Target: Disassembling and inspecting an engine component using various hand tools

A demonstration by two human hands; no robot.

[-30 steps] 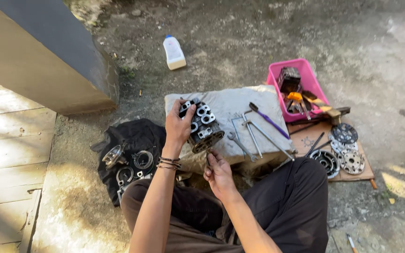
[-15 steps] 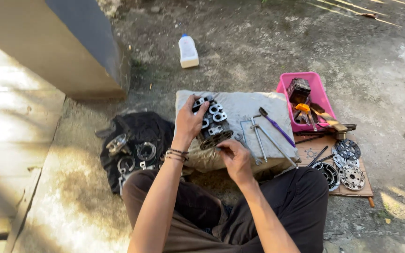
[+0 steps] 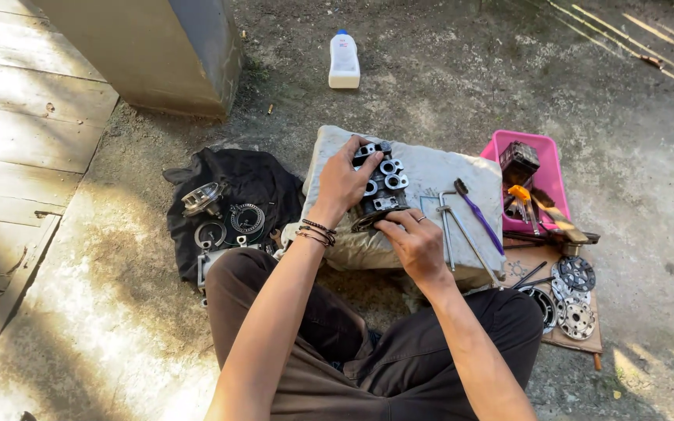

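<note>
Gripping the dark metal engine part [image 3: 380,187] with both hands, I have it on the grey padded block [image 3: 431,168], near its middle. My left hand [image 3: 342,183] clasps its far-left side; my right hand [image 3: 411,238] pinches its near edge. Long metal tools [image 3: 454,226] lie toward the block's right edge.

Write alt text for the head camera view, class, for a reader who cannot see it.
A seated person's left hand and right hand hold a dark metal engine part with round openings on a grey cushion on the ground. Metal rods lie beside it, with round parts on a black cloth, a pink tray and a white bottle nearby.
</note>
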